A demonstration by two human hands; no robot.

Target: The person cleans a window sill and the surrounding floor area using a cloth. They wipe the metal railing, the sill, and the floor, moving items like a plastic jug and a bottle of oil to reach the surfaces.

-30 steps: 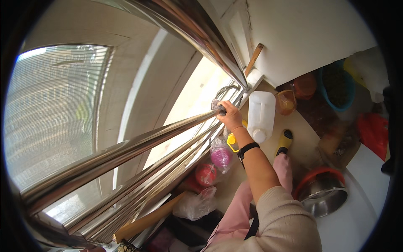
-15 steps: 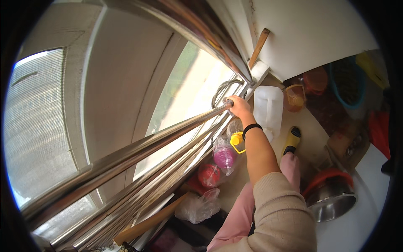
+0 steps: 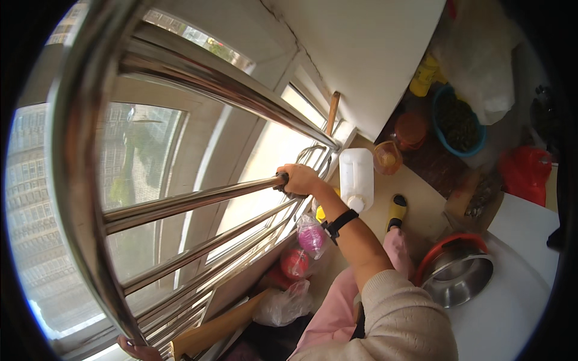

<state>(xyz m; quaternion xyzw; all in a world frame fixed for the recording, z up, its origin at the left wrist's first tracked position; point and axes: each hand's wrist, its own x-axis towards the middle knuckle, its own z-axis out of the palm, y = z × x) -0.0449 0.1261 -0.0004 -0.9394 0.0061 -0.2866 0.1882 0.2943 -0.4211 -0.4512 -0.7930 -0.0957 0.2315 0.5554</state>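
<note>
My right hand (image 3: 300, 180), with a black band on its wrist, is closed around a shiny metal rail (image 3: 198, 201) near its far end. A small dark, cloth-like thing (image 3: 280, 178) is bunched between the palm and the rail; its kind is not clear. At the lower left edge, my left hand (image 3: 139, 350) shows only in part, its fingers curled at the foot of the railing's thick curved post (image 3: 84, 162). More rails run parallel above and below, in front of the windows.
Below the right hand stand a white plastic jug (image 3: 356, 177), bagged pink (image 3: 311, 236) and red (image 3: 294, 263) things, and a clear plastic bag (image 3: 283, 305). To the right are steel and orange basins (image 3: 460, 280), a blue basin (image 3: 459, 120) and a red bag (image 3: 524, 171). A wooden stick (image 3: 333, 113) leans at the wall.
The view has swung, bringing the curved post and my left hand into sight at the left. My right hand stays on the rail near its far end.
</note>
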